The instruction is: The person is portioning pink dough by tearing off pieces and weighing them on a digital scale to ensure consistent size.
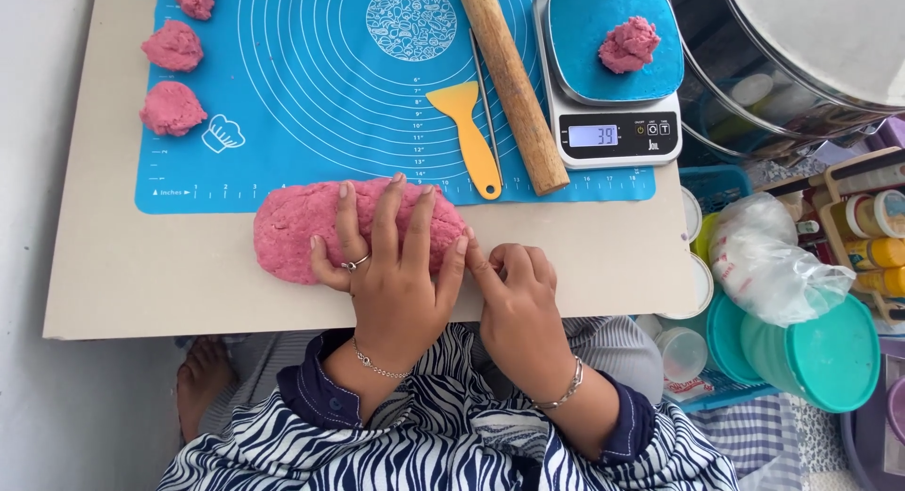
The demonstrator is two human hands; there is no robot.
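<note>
Long pink dough log (311, 229) lying left-to-right on beige counter (123, 265); left hand (391, 265) spread flat across its right half, right hand (514, 298) curled, pinching its right end.

Left hand (391, 265) is spread flat over a big pink dough log (302, 229) at the near edge of the blue baking mat (311, 76), with the right hand (514, 298) pinching at the log's right end. 3 small dough balls (172, 107) sit along the mat's left side. A yellow scraper (468, 133) and wooden rolling pin (514, 81) lie beside a kitchen scale (613, 133) holding 1 more pink dough piece (629, 45).
</note>
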